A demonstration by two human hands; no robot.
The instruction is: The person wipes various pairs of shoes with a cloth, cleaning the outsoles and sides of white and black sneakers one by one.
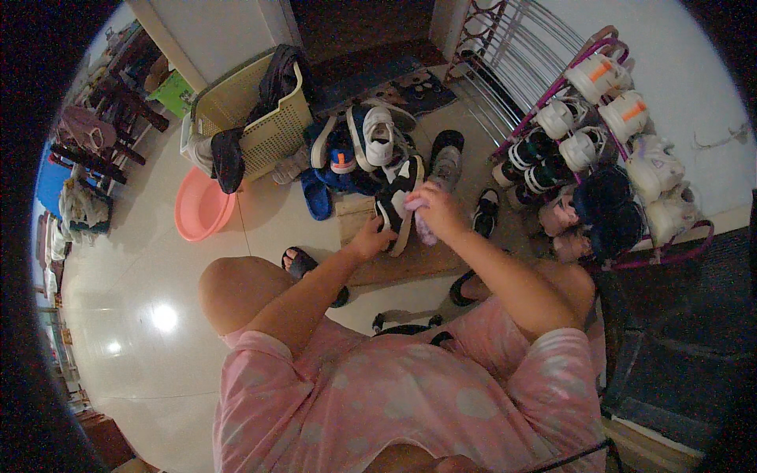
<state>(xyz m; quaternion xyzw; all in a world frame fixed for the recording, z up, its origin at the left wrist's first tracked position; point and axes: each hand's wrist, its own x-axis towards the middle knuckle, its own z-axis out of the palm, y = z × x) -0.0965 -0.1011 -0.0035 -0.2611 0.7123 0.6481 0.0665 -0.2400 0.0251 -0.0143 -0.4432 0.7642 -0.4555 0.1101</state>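
Note:
My left hand [372,239] grips the heel end of a black-and-white sneaker [397,204], which is tilted with its pale sole edge towards me. In my right hand [437,207] is a bunched pinkish-purple cloth [423,227], held against the right side of that sneaker. Part of the cloth hangs below my fingers. Under the sneaker, a piece of brown cardboard [355,222] lies on the floor. Just beyond it sits a pile of shoes, with a white sneaker [377,139] on top and a blue slipper [317,195] at its left.
At right stands a metal shoe rack [526,118] carrying several pairs of shoes. A perforated yellow laundry basket [278,142] with dark clothes is at upper left, beside a pink basin [204,204]. One black-and-white shoe [486,210] and a grey shoe [446,159] rest right of my hands.

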